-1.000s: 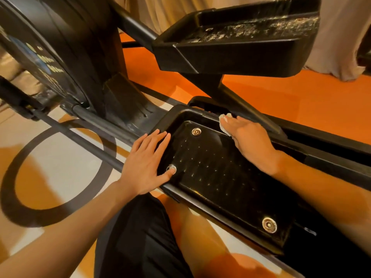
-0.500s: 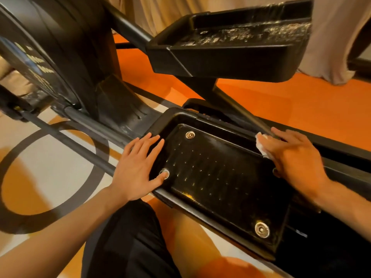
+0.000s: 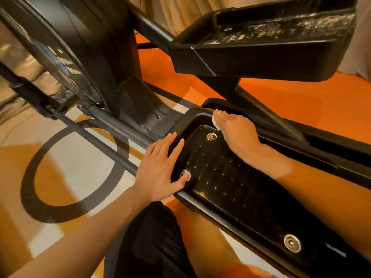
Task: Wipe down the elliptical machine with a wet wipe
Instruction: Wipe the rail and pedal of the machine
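The black elliptical machine fills the view, with its near foot pedal (image 3: 230,177) lying low in front of me. My left hand (image 3: 160,173) rests flat on the pedal's front left rim, fingers straight, thumb beside a silver bolt (image 3: 185,175). My right hand (image 3: 236,131) holds a white wet wipe (image 3: 215,120) against the far front corner of the pedal's raised rim; only a small bit of the wipe shows under the fingers. The second pedal (image 3: 261,53) hangs higher at the upper right, its top speckled with dust.
The flywheel housing (image 3: 84,47) rises at the upper left, and a thin black rod (image 3: 90,137) runs diagonally across the left. The floor (image 3: 291,101) is orange with a dark ring pattern. My knee in black shorts (image 3: 150,243) is at the bottom centre. Beige curtains hang behind.
My right hand slid the wipe from the middle of the pedal's far rim forward to its front far corner. The left hand stayed in place on the rim.
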A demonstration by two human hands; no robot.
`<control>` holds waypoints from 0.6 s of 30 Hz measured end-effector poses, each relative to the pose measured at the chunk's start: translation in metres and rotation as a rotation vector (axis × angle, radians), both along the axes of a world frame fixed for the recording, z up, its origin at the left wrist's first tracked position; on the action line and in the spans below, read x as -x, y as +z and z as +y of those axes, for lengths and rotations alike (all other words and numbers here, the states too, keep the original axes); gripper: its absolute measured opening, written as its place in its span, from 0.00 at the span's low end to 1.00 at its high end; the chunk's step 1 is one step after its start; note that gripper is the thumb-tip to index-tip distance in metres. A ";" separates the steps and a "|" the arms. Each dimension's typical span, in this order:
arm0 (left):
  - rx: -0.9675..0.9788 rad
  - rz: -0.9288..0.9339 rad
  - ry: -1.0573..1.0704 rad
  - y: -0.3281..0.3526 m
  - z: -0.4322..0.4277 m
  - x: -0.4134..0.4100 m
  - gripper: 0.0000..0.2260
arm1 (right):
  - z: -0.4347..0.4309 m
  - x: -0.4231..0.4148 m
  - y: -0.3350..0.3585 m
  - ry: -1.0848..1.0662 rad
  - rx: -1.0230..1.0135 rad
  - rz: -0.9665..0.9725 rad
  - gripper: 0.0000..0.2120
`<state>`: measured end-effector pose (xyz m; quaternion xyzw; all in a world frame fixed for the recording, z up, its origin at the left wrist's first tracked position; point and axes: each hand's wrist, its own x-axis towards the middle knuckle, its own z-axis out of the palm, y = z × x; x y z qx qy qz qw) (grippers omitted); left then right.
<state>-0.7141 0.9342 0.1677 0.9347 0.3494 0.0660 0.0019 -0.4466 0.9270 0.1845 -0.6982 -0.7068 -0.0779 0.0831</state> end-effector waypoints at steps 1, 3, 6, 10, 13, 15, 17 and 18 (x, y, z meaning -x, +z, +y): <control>0.000 -0.004 0.000 0.000 0.000 -0.001 0.38 | 0.014 0.011 0.000 0.011 -0.006 0.005 0.15; 0.006 -0.010 0.002 0.000 0.000 -0.001 0.38 | 0.038 0.024 -0.003 0.007 0.011 0.055 0.17; 0.017 -0.019 0.005 -0.001 0.001 0.000 0.38 | 0.057 0.037 -0.011 0.055 -0.009 0.165 0.18; 0.044 -0.041 0.008 -0.002 0.000 0.000 0.38 | 0.049 0.064 -0.015 0.392 0.038 0.183 0.21; 0.050 -0.053 0.003 -0.001 0.000 0.000 0.37 | 0.052 0.057 -0.016 0.417 -0.040 0.101 0.24; 0.058 -0.044 0.001 0.000 0.000 0.001 0.37 | 0.056 0.042 -0.012 0.307 -0.034 0.032 0.28; 0.071 -0.038 0.003 0.000 0.001 0.001 0.36 | 0.049 0.025 -0.006 0.160 0.029 0.122 0.27; 0.077 -0.035 0.002 0.001 0.001 0.001 0.36 | 0.041 0.017 -0.004 0.097 0.010 0.179 0.23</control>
